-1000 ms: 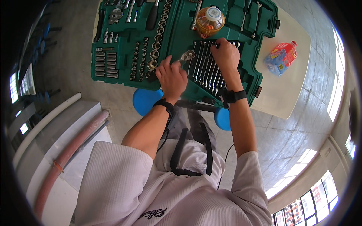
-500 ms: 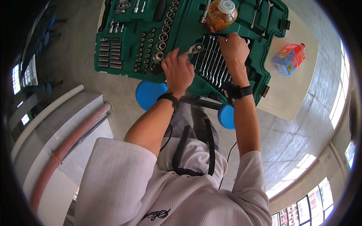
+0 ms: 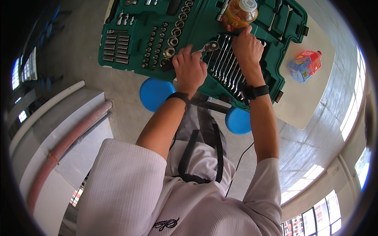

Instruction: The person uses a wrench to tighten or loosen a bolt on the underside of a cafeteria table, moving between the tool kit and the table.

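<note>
My left hand (image 3: 189,70) is closed around the handle of a ratchet wrench (image 3: 211,46), whose silver head sticks out to the right past my fingers. The dark end of its grip shows left of the hand. Over the upper ends of a row of silver combination wrenches (image 3: 225,63) lies my right hand (image 3: 249,48), fingers curled and one digit pointing up toward the bottle. Whatever it may hold is hidden beneath it. Both hands are above an open green tool case (image 3: 136,65). Chrome sockets (image 3: 173,41) run in a curved row left of the ratchet.
A bottle with amber contents and a white cap (image 3: 239,15) stands on the case. On the pale table (image 3: 303,100) to the right lies a red-labelled plastic bottle (image 3: 305,66). Blue stools (image 3: 156,94) stand below the case edge. Smaller sockets (image 3: 116,47) fill the left compartment.
The case has shifted slightly in view. My left fingers have settled more closely over the ratchet. On my right hand, one digit now points up toward the amber bottle.
</note>
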